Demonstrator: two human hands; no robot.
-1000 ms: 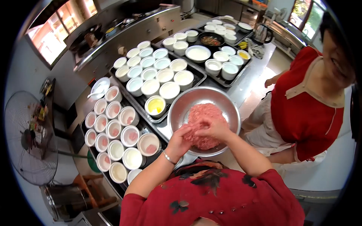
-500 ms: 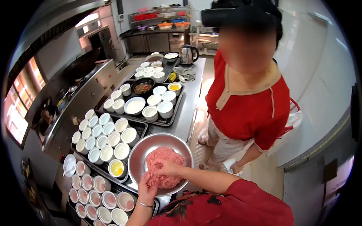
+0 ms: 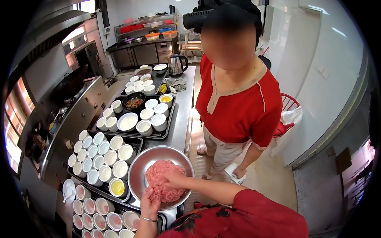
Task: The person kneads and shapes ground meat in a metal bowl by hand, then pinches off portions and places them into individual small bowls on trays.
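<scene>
A mound of pink minced meat [image 3: 164, 190] lies in a wide steel bowl [image 3: 137, 171]. My right hand [image 3: 176, 180] reaches in from the right, its fingers sunk into the top of the mound and partly hidden by it. My left hand [image 3: 151, 201], a bangle on its wrist, is at the near left side of the bowl, its fingers closed on a bit of the mince. Left of the bowl, a black tray [image 3: 129, 195] holds white ramekins, one with raw egg [image 3: 118, 187]. Nearer, ramekins with pink meat [image 3: 102, 206] fill another tray.
A co-worker in a red top [image 3: 234, 107] stands across to the right, a white object [image 3: 234, 174] in one hand. Farther along the steel counter are a tray of cups with a dark bowl [image 3: 134, 102], a kettle [image 3: 177, 64] and a cloth [image 3: 176, 84]. A stove stands left.
The view has swung right, so everything sits farther left in it. My right hand's fingers have pressed deeper into the mince. My left hand stays at the near left side of the mound.
</scene>
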